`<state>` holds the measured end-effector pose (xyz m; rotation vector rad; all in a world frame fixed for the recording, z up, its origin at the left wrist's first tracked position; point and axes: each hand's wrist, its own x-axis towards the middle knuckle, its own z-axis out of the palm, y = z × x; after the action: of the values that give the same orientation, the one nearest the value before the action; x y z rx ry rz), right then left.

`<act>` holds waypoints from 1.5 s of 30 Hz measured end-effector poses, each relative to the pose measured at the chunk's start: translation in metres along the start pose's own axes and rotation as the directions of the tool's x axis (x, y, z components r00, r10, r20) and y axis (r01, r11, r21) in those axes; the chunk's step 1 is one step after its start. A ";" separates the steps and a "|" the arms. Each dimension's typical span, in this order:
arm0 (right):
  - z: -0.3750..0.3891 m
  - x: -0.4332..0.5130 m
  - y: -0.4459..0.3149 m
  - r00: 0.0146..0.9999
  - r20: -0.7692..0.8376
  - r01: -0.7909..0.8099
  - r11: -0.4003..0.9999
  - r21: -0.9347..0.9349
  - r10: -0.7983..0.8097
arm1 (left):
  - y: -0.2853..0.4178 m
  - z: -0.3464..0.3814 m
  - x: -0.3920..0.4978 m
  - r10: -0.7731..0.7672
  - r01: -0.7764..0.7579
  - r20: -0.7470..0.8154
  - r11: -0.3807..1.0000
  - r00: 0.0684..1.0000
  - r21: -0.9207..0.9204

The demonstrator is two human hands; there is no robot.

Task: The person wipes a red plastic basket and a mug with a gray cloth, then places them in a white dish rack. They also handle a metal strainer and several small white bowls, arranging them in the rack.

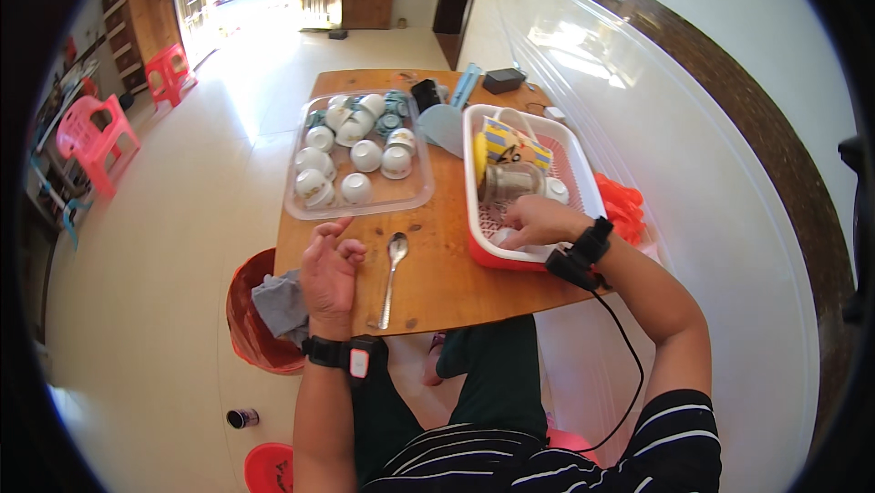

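My left hand [333,267] rests palm up at the table's left edge, its fingers curled loosely around nothing, just below a clear plastic tray [292,185]. In the tray lie several white cups [366,155], many upside down, and some green-patterned cups [389,124]. A metal spoon [394,267] lies to the right of that hand. My right hand [536,221] reaches into a white-and-red plastic basket [476,223], its fingertips at a small white item [504,237]; whether it grips this is unclear. Beside it are a glass jar [516,182], a white cup [556,190] and a blue-and-yellow patterned item [516,148].
Behind the basket lie a light-blue fan-shaped item [443,128] and a black box [504,80]. A red-lined bin [247,329] with a grey cloth [280,301] stands left of the wooden table [437,219]. A red plastic bag [618,206] is by the wall; a cable hangs from my right wrist.
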<state>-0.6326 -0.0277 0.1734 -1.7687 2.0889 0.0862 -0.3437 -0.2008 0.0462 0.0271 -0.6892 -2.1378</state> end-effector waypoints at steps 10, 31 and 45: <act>-0.074 0.059 -0.091 0.897 -0.351 0.321 0.942 0.102 -0.268 | 0.000 0.002 0.000 -0.004 0.002 -0.030 0.999 1.000 -0.042; -0.012 0.212 -0.191 0.839 -0.508 0.191 0.980 -0.064 -0.196 | -0.004 0.002 -0.001 -0.010 0.007 -0.054 0.999 0.999 -0.048; -0.062 -0.006 -0.080 0.855 -0.515 0.203 0.955 0.218 -0.063 | 0.000 0.002 0.001 -0.006 0.009 -0.063 0.999 0.998 0.049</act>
<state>-0.5714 -0.0564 0.2485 -1.9018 2.1643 -0.7439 -0.3451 -0.2009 0.0479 0.1229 -0.7058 -2.1173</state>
